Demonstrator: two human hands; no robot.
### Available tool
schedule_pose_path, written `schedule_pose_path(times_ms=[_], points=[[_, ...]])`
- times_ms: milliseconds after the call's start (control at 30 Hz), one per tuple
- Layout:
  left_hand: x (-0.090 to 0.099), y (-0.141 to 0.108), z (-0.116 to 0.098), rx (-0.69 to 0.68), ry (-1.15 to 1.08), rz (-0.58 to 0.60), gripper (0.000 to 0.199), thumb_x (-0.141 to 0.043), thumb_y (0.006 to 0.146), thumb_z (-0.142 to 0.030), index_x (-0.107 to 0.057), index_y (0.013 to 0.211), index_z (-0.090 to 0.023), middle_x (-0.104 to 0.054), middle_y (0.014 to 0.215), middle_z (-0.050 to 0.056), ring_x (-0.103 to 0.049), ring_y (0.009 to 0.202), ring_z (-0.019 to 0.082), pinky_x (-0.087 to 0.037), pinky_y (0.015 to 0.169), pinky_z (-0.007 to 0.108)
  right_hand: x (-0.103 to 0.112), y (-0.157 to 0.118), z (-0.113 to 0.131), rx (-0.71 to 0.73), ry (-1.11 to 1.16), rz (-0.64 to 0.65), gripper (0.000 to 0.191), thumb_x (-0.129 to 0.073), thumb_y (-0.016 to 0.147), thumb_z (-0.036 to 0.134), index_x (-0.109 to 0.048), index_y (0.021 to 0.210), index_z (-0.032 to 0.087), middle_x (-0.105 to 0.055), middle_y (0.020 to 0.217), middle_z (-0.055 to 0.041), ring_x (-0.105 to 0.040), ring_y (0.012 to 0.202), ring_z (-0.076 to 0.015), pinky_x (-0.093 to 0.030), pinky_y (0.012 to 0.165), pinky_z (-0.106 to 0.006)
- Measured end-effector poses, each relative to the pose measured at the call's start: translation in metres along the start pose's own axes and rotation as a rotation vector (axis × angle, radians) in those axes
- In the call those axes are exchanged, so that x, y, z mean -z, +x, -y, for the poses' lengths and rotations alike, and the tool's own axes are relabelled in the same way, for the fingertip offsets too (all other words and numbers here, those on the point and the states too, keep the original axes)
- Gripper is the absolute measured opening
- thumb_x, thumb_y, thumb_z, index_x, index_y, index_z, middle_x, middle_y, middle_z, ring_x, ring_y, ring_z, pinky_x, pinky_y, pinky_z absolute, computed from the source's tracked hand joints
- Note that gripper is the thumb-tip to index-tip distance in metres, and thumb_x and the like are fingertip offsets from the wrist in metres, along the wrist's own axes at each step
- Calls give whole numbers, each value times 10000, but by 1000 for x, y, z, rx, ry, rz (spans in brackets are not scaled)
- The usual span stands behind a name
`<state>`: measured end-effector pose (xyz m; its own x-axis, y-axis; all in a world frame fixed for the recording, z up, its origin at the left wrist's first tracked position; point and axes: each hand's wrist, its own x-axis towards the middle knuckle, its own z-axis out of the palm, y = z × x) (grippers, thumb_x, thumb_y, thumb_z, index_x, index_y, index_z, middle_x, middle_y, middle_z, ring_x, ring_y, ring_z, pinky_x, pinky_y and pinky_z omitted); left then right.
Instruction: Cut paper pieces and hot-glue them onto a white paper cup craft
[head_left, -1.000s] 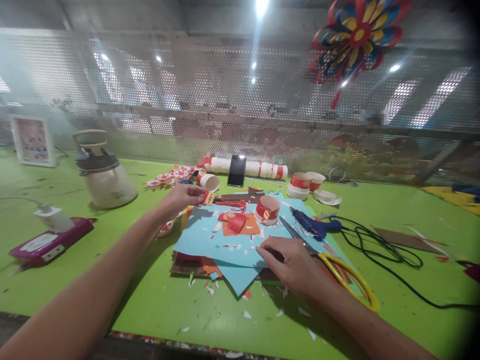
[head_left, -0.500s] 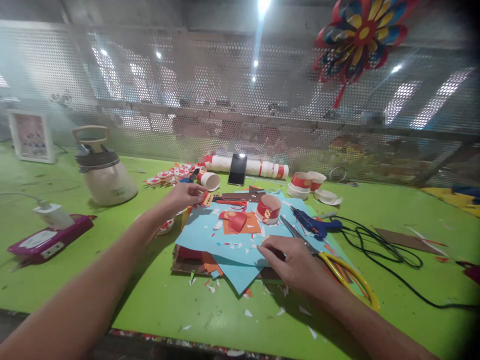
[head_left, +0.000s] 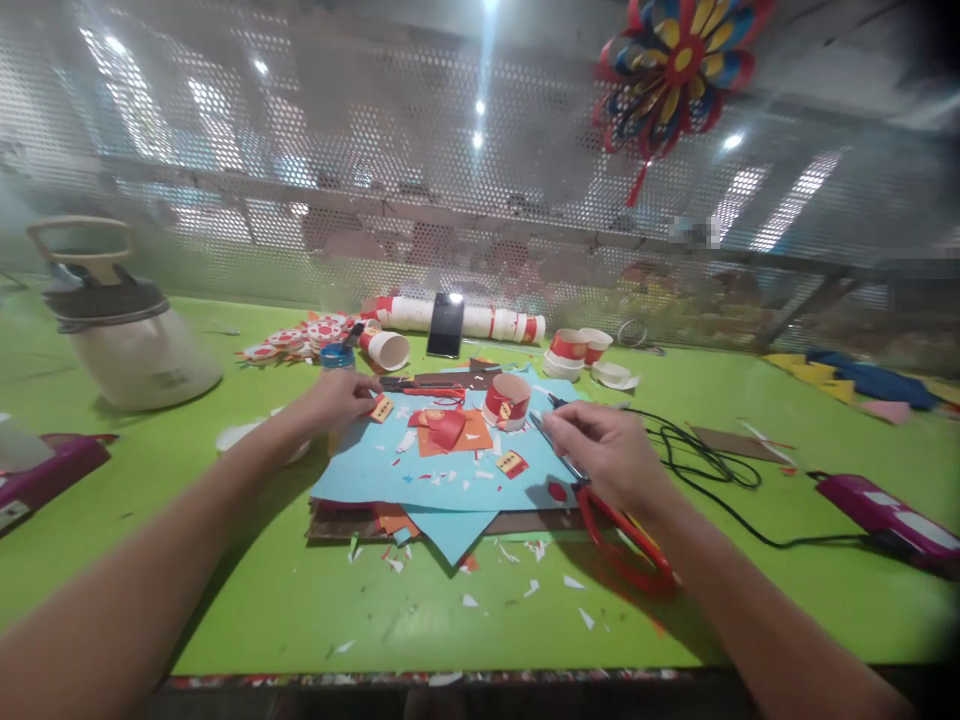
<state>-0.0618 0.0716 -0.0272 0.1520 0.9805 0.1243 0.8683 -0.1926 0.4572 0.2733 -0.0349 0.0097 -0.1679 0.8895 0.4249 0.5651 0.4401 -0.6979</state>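
Purple power strip (head_left: pixel 64 470): cut off, near the tabletop's left edge; the white plug on it is also cut.
Lidded jug (head_left: pixel 142 355): toward the tabletop's back left corner, its print too blurred to read.
White round piece (head_left: pixel 238 436): mostly covered by the left forearm; cannot tell what it is.
Left hand (head_left: pixel 341 398): fingers drawn together at the left edge of a yellow-and-red paper tag (head_left: pixel 383 411), over the blue sheet's (head_left: pixel 360 470) back left corner; thumb hidden, so cannot tell whether it is pinched.
Red curled scraps (head_left: pixel 446 430): mid-sheet, partly covering an orange paper (head_left: pixel 478 438).
Paper-cup ring (head_left: pixel 505 405): upright toward the sheet's right edge.
Second tag (head_left: pixel 512 463): flat, nearer the sheet's front edge.
Right hand (head_left: pixel 604 445): fingers bent over scissors (head_left: pixel 624 553); cannot tell whether they grip.
Scissors: red handle past the sheet's front right corner, pivot and part of the blades hidden.
Black cable (head_left: pixel 697 440): coiled toward the tabletop's right edge, one end lost behind the right hand.
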Motion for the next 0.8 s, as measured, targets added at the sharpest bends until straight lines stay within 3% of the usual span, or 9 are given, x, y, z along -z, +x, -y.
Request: schedule_pose_path(times_ms=[167,300,500,700,800], points=[[-3,-2,-5,-37,153,9,324,-577,726,-222,-697,1012,-132,-731,818,78,-627,719,206,-383,611,237,41,-9,-10,-82,-113,-48,275,-552,832,369,-598,657,162,-541,553,10,-439,483,-98,-364,479,-235],[1,-5,-9,-38,249,-18,337,-589,748,-246,-683,1039,-103,-716,868,112,-604,744,229,-356,612,252,61,-34,-24,-140,-294,55,298,-519,849,351,-588,622,170,-533,549,14,-448,498,-106,-350,495,-242],[11,-17,-31,-76,278,-51,317,-510,803,-294,-697,995,-123,-721,894,93,-616,780,219,-375,646,250,54,-62,-28,-63,-536,279,277,-472,907,307,-663,757,176,-657,709,-26,-555,624,-141,-400,596,-264],[7,-27,-52,-187,207,15,275,-513,767,-341,-720,830,-171,-733,783,53,-644,722,204,-390,604,249,43,-66,-27,133,-769,241,282,-428,936,277,-656,855,132,-631,813,-102,-556,795,-223,-435,723,-339],[2,-30,-56,-285,187,59,256,-507,767,-335,-716,792,-188,-737,790,43,-635,688,183,-388,594,240,42,-71,-37,135,-891,211,275,-474,910,325,-655,928,119,-608,838,-123,-542,827,-260,-440,741,-381]])
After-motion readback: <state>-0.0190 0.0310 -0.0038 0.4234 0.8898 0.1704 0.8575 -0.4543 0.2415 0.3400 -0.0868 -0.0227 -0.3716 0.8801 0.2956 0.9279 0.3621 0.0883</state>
